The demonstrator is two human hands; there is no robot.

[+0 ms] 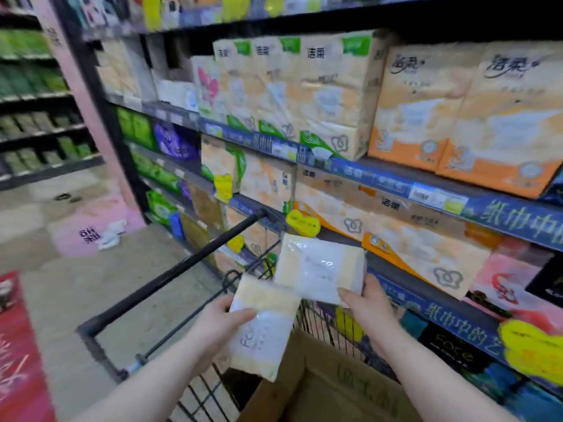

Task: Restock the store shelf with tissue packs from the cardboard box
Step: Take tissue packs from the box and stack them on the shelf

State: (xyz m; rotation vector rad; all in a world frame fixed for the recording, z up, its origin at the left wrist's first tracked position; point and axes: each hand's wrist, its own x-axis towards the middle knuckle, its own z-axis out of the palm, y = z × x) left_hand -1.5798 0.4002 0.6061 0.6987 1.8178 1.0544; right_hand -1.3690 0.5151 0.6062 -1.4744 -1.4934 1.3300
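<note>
My left hand [217, 322] grips a pale yellow and white tissue pack [265, 327] above the cart, thumb across its front. My right hand [367, 303] holds a second tissue pack [316, 266] of the same kind by its lower right corner, lifted toward the shelf. The open cardboard box [332, 388] sits in the cart just below both hands. The store shelf [396, 190] on the right is packed with orange and green tissue bundles on several tiers.
A black wire shopping cart [170, 272] with a long handle bar stands against the shelf front. Yellow price tags [303, 223] hang from the shelf edges. A red display [21, 354] stands at the left, with open floor beyond it.
</note>
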